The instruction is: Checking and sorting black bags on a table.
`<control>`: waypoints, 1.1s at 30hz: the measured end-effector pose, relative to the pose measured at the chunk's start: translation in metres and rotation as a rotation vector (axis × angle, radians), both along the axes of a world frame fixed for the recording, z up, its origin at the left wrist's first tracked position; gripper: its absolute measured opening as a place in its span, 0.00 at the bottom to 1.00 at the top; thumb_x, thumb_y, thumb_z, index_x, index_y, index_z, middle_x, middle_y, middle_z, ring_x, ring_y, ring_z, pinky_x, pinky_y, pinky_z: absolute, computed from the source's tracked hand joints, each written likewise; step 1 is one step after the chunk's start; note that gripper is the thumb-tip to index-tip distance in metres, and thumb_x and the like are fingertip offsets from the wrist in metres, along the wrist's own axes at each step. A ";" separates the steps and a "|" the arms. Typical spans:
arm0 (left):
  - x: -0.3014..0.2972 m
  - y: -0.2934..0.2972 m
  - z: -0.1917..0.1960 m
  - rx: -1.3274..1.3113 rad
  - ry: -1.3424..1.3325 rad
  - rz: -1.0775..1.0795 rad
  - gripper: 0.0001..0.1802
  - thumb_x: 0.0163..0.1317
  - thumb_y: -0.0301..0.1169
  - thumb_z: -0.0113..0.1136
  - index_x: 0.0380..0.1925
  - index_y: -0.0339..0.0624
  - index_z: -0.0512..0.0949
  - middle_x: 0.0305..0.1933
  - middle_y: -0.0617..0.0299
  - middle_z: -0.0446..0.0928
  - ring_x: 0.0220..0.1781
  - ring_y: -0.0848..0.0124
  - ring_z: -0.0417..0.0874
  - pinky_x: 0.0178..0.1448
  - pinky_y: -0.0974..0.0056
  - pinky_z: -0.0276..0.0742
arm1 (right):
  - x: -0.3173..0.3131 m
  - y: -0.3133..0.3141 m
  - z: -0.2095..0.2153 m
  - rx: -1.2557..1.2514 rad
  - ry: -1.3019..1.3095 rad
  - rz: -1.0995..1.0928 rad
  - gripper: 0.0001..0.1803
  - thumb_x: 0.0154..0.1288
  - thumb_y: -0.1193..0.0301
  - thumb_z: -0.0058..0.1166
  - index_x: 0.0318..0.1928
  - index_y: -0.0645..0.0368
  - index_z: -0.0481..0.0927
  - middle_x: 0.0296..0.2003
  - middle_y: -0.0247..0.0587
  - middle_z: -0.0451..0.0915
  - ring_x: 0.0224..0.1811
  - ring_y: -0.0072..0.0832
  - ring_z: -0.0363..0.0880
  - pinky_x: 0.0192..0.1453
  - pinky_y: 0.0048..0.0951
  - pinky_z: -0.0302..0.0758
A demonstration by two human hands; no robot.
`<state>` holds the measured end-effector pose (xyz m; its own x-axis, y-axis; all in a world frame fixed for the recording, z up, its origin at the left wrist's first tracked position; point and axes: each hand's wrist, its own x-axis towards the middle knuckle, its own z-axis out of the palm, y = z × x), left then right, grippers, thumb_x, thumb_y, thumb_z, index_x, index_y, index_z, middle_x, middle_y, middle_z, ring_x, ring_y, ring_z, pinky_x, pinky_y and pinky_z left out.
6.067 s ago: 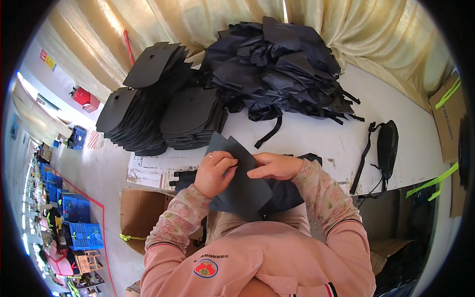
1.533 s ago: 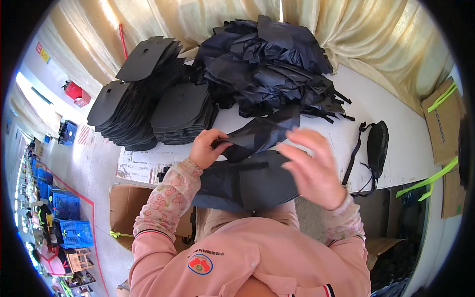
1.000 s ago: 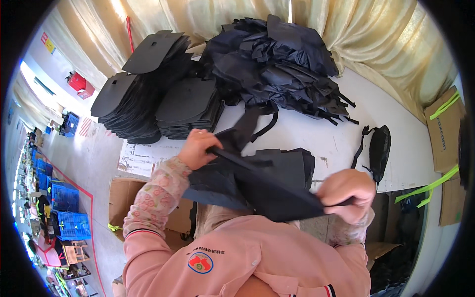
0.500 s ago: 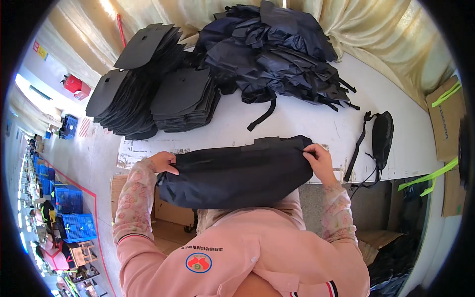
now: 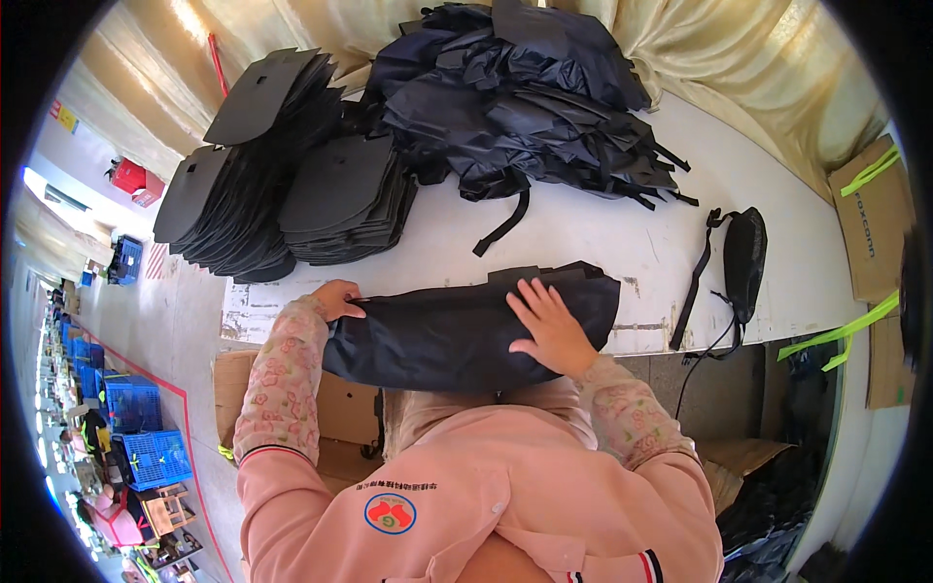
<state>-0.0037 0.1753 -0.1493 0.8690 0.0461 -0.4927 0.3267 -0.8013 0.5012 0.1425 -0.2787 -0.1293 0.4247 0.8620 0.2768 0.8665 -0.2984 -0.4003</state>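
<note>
A long black fabric piece (image 5: 437,340), which looks like a folded bag, lies along the table's near edge and hangs down toward my lap. At its left end, the fingers of my left hand (image 5: 337,300) pinch the upper corner. My right hand (image 5: 549,325) rests with fingers spread on its right part, palm down. Farther back is a heap of black fabric bags (image 5: 515,107) with loose straps. Stacks of stiff black panels (image 5: 335,194) with rounded corners stand at the back left.
The white table (image 5: 622,243) holds all this. A small black pouch (image 5: 744,262) with a strap and cord lies at its right edge. Cardboard boxes (image 5: 870,233) with yellow-green straps stand at far right. Blue crates (image 5: 155,457) are on the floor at left. Curtains hang behind.
My right hand has let go of the fabric's upper right corner and moved left, now flat on the cloth. My left hand keeps its pinch and has shifted slightly right and up.
</note>
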 end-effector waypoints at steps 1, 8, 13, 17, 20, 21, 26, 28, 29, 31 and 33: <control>-0.008 0.011 -0.001 -0.071 -0.037 0.061 0.20 0.48 0.36 0.75 0.34 0.34 0.80 0.30 0.57 0.78 0.33 0.69 0.77 0.38 0.63 0.72 | -0.003 0.002 -0.009 -0.096 0.021 0.017 0.40 0.60 0.54 0.59 0.69 0.57 0.61 0.70 0.51 0.58 0.73 0.49 0.52 0.75 0.48 0.51; -0.059 0.060 0.044 -0.075 0.011 0.356 0.11 0.55 0.30 0.69 0.36 0.37 0.83 0.28 0.60 0.81 0.30 0.72 0.79 0.35 0.66 0.75 | -0.001 0.001 -0.017 -0.245 0.053 0.062 0.45 0.62 0.46 0.54 0.73 0.52 0.54 0.73 0.50 0.50 0.76 0.46 0.45 0.77 0.48 0.43; -0.051 0.037 0.096 -0.273 0.013 0.554 0.09 0.62 0.31 0.65 0.35 0.36 0.83 0.28 0.62 0.80 0.30 0.76 0.80 0.31 0.70 0.78 | 0.000 -0.003 -0.021 -0.286 0.079 0.054 0.45 0.62 0.47 0.55 0.73 0.52 0.54 0.73 0.49 0.50 0.76 0.46 0.45 0.78 0.48 0.43; -0.046 0.031 0.126 -0.379 -0.144 0.498 0.08 0.62 0.30 0.64 0.34 0.35 0.81 0.30 0.65 0.79 0.31 0.78 0.78 0.32 0.70 0.77 | 0.004 0.001 -0.016 -0.285 0.084 0.083 0.44 0.62 0.48 0.56 0.73 0.52 0.54 0.73 0.49 0.50 0.76 0.46 0.45 0.77 0.48 0.43; -0.035 0.011 0.145 -0.365 -0.201 0.468 0.06 0.62 0.29 0.63 0.33 0.36 0.81 0.30 0.66 0.79 0.30 0.79 0.77 0.33 0.72 0.76 | 0.006 0.000 -0.014 -0.276 0.117 0.068 0.44 0.62 0.51 0.57 0.72 0.53 0.54 0.73 0.50 0.50 0.76 0.49 0.45 0.77 0.50 0.44; -0.032 0.009 0.147 -0.368 -0.193 0.445 0.06 0.62 0.28 0.63 0.32 0.36 0.80 0.29 0.66 0.79 0.30 0.79 0.77 0.33 0.72 0.75 | 0.006 0.002 -0.014 -0.279 0.113 0.077 0.44 0.62 0.51 0.57 0.72 0.53 0.54 0.73 0.50 0.50 0.76 0.49 0.45 0.77 0.50 0.44; -0.040 0.002 0.143 -0.368 -0.195 0.436 0.04 0.61 0.26 0.62 0.33 0.36 0.80 0.28 0.68 0.77 0.28 0.81 0.75 0.32 0.74 0.74 | 0.001 0.003 -0.017 -0.300 0.121 0.075 0.44 0.61 0.51 0.58 0.72 0.53 0.54 0.74 0.50 0.48 0.76 0.49 0.44 0.77 0.50 0.43; -0.041 -0.002 0.146 -0.417 -0.214 0.471 0.05 0.61 0.26 0.63 0.35 0.36 0.80 0.26 0.68 0.77 0.27 0.82 0.75 0.31 0.75 0.73 | 0.002 0.003 -0.016 -0.298 0.119 0.071 0.43 0.61 0.52 0.58 0.72 0.53 0.56 0.73 0.50 0.51 0.76 0.49 0.45 0.77 0.50 0.44; -0.043 -0.005 0.148 -0.416 -0.212 0.477 0.05 0.61 0.26 0.63 0.35 0.36 0.80 0.26 0.68 0.77 0.27 0.82 0.75 0.31 0.75 0.73 | 0.002 0.004 -0.016 -0.295 0.118 0.065 0.42 0.61 0.52 0.59 0.71 0.53 0.58 0.72 0.50 0.54 0.76 0.48 0.47 0.76 0.50 0.45; -0.041 -0.017 0.160 -0.430 -0.276 0.479 0.05 0.61 0.26 0.63 0.35 0.38 0.80 0.26 0.69 0.76 0.26 0.83 0.75 0.30 0.76 0.73 | 0.005 0.015 0.003 -0.177 0.117 0.053 0.39 0.61 0.56 0.60 0.69 0.55 0.61 0.69 0.51 0.59 0.72 0.48 0.54 0.73 0.48 0.52; -0.032 -0.033 0.175 -0.424 -0.258 0.433 0.06 0.59 0.25 0.64 0.36 0.38 0.79 0.26 0.68 0.76 0.28 0.82 0.75 0.32 0.74 0.73 | 0.011 0.033 0.029 -0.061 0.120 0.034 0.35 0.62 0.59 0.61 0.67 0.56 0.64 0.65 0.52 0.65 0.69 0.47 0.61 0.70 0.46 0.59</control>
